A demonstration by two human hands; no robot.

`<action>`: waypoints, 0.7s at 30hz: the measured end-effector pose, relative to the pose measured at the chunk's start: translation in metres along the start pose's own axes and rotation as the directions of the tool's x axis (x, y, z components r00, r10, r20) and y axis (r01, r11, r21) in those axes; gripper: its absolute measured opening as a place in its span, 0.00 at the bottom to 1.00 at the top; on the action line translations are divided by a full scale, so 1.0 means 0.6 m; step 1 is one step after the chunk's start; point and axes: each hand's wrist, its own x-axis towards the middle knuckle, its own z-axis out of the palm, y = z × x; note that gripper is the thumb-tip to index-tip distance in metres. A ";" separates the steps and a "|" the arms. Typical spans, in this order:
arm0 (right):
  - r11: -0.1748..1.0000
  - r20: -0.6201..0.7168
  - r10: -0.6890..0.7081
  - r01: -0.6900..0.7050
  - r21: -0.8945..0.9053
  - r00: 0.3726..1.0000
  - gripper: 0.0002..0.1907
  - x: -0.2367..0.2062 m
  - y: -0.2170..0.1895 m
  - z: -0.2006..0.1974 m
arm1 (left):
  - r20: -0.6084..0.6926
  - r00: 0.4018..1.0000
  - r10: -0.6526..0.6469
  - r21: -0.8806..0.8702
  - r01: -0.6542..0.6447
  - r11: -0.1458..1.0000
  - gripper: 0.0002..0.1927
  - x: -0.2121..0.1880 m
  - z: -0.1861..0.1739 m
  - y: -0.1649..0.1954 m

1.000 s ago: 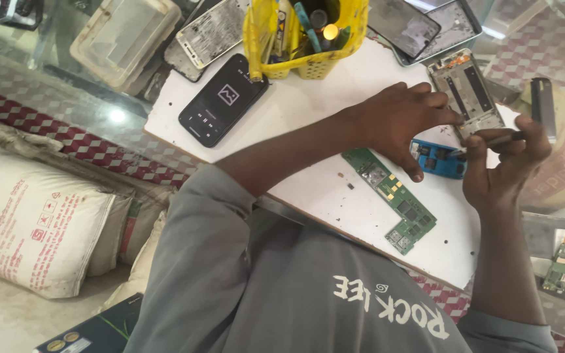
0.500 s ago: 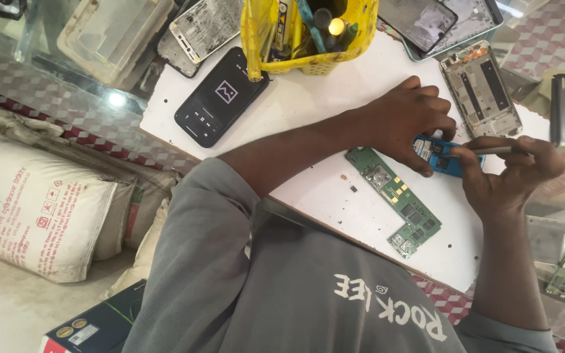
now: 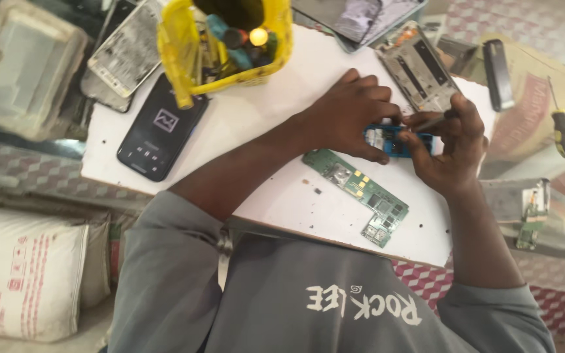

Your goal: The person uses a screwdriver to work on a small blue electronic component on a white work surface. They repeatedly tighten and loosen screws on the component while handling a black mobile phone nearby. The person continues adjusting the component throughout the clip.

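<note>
My left hand lies on the white board and presses on the small blue phone part, with its fingers curled over the left end of it, so this grip is closed on the part and keeps it down on the board. My right hand comes from the other side and touches the right end of the same blue part; between its thumb and fingers it pinches a thin metal tool, and the tip of this tool points toward the blue part. So the blue part is between my two hands, near the far right area of the board. Just beside it, toward me, a long green circuit board lies flat and diagonal on the white board, not touched by any hand. Behind my hands a grey phone frame lies open. At the far left of the board a black phone lies with its screen up, and next to it stands a yellow basket full of tools. A screwdriver with black and yellow handle lies well apart on the right side of the table. I wear a grey shirt.
</note>
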 end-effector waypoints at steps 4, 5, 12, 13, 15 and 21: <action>0.992 -0.069 0.084 -0.077 0.098 0.994 0.45 -0.002 0.010 0.000 | 0.082 0.994 -0.075 -0.018 0.076 0.997 0.30 0.003 -0.004 0.007; 0.991 -0.066 0.092 -0.085 0.102 0.994 0.44 -0.004 0.010 0.000 | 0.080 0.994 -0.069 -0.013 0.070 0.997 0.31 0.005 -0.005 0.009; 0.999 -0.063 0.042 -0.039 0.037 0.997 0.45 -0.002 0.015 0.005 | 0.077 0.994 -0.080 -0.008 0.081 0.997 0.31 0.004 -0.005 0.012; 0.998 -0.072 0.037 -0.034 0.049 0.997 0.45 -0.001 0.015 0.006 | 0.093 0.991 -0.096 -0.002 0.097 0.995 0.31 0.004 -0.004 0.010; 0.998 -0.071 0.044 -0.042 0.040 0.997 0.45 0.001 0.012 0.007 | 0.075 0.995 -0.060 -0.008 0.061 0.998 0.33 0.004 -0.003 0.009; 0.997 -0.092 0.074 -0.072 0.022 0.993 0.43 0.005 0.016 0.004 | 0.072 0.996 -0.051 0.041 0.048 0.998 0.33 0.009 -0.005 0.006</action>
